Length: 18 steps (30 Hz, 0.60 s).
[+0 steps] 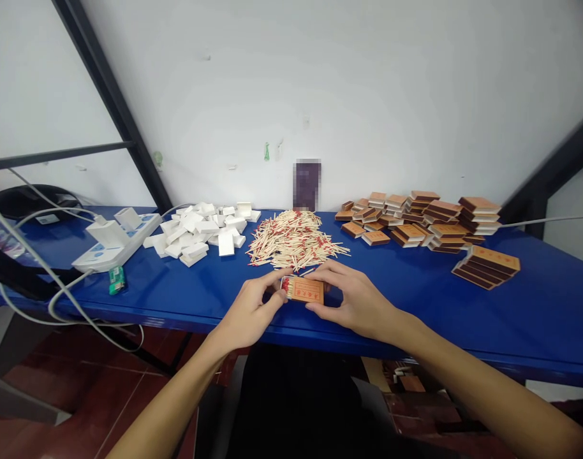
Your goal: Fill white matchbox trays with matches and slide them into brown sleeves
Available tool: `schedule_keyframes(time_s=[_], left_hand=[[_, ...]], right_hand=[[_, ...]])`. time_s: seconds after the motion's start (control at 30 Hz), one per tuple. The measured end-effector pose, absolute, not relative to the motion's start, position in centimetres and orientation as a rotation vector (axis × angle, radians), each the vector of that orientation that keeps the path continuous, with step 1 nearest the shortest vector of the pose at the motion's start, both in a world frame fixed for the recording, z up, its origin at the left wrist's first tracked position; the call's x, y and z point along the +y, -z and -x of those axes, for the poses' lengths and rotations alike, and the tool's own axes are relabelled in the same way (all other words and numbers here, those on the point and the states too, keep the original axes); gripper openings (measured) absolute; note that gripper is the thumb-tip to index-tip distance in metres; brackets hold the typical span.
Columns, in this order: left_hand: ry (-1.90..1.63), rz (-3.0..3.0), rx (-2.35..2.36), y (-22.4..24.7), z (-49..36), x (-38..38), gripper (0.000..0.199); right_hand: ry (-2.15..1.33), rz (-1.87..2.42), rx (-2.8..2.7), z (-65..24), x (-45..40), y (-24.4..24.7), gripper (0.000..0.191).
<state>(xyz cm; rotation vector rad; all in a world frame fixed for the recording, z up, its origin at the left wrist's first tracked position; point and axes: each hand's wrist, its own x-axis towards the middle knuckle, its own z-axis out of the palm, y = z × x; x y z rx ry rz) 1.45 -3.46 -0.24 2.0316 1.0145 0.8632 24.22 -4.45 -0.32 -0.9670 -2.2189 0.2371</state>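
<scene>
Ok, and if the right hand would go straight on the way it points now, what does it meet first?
The right hand would first meet the matchbox it already holds, then probably the left hand on the other side, though depth is hard to judge here.

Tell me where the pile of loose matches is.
In the head view, the match pile lies centrally near the wall, between white trays at left and matchboxes at right.

Both forearms angled inward; left hand, right hand pinching.
</scene>
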Motion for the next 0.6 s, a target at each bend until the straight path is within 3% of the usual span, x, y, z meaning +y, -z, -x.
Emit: schedule_keyframes(time_s=[0.6], left_hand=[[-0.742, -2.249, 1.034, 0.62, -1.12, -3.91, 0.047]], right_hand=[[-0.253, 0.939, -2.237, -23.92, -4.38, 0.80, 0.027]])
